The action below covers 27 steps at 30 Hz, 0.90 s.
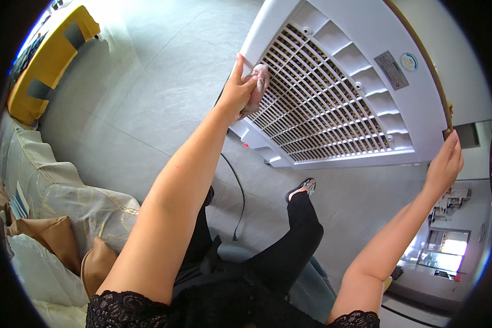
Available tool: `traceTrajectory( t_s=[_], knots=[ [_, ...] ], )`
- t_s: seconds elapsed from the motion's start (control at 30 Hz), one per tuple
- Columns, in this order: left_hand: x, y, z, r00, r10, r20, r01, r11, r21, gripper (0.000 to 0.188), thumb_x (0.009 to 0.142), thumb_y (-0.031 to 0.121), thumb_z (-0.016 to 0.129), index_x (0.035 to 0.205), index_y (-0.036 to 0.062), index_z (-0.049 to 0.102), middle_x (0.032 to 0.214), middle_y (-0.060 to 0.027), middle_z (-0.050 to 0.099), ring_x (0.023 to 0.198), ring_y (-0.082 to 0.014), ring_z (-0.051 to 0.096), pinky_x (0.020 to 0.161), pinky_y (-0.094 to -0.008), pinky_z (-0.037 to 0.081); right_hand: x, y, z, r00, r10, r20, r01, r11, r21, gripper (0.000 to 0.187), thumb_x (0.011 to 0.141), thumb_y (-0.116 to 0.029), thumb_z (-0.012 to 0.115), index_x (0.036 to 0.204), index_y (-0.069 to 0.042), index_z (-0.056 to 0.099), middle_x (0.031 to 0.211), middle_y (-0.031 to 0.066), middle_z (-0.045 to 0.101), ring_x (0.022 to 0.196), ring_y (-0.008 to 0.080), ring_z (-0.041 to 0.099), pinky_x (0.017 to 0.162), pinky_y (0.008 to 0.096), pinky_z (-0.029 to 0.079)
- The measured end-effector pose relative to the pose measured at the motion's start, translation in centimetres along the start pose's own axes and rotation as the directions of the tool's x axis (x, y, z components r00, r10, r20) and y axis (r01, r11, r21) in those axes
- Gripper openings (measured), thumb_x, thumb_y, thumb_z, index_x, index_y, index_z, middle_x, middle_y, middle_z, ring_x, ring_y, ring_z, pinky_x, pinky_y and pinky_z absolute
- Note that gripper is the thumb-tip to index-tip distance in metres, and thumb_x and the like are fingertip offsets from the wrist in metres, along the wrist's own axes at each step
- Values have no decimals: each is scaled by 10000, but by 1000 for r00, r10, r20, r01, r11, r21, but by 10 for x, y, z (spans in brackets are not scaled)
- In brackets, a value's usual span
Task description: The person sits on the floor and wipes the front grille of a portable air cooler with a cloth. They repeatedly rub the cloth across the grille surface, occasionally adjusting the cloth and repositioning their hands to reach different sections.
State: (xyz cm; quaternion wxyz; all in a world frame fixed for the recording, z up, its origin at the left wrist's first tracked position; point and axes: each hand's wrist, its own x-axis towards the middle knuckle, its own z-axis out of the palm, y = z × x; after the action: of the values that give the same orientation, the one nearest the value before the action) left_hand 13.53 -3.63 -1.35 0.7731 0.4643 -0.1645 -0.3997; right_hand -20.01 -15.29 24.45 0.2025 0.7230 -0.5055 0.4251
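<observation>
a cloth [262,76] is gripped in the left hand [238,94] at the left edge of the unit [349,57]; well apart, its near right corner is clasped by the right hand [445,162]. the unit is held tilted over the floor [142,82].

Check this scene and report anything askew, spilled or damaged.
The white appliance appears tilted, with the left hand and right hand at its edges. A black cord trails loose on the floor, its plug connected to nothing. No spill or clear damage shows.
</observation>
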Motion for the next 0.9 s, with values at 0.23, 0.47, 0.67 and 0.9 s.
traceTrajectory(
  t_s=[0.23,0.47,0.67,0.9],
  knots=[
    [3,-75,24,984,79,-161,-84,996,-30,351,1003,157,486,1322,10,491,1091,-81,628,888,-104,593,744,-239,508,-8,-2,-3,937,-331,-113,285,910,-301,518,915,-524,538,1306,-187,586,1393,129,456,1278,321,411,1088,480,264],
    [-6,-85,19,946,54,-320,-85,993,-82,507,854,230,728,1270,20,530,1012,-67,610,794,-93,574,671,-245,496,-144,-112,94,660,-738,143,714,675,187,493,822,-332,688,1279,-169,602,1485,156,369,1418,375,234,1159,545,37],
    [8,-79,49,898,157,-412,-199,978,-61,278,871,164,686,1102,39,594,879,-25,622,707,-71,561,608,-194,453,-195,-107,174,630,-704,327,711,693,121,426,823,-306,665,1237,-214,623,1525,134,323,1445,373,166,1136,597,-60],
    [21,-70,27,924,118,-364,-188,969,-163,208,896,184,661,1020,21,629,836,-13,640,720,-61,579,610,-190,456,-235,-80,181,821,-552,143,537,833,133,354,892,-269,598,1210,-126,655,1475,239,350,1429,398,186,1149,550,-36]
  ],
)
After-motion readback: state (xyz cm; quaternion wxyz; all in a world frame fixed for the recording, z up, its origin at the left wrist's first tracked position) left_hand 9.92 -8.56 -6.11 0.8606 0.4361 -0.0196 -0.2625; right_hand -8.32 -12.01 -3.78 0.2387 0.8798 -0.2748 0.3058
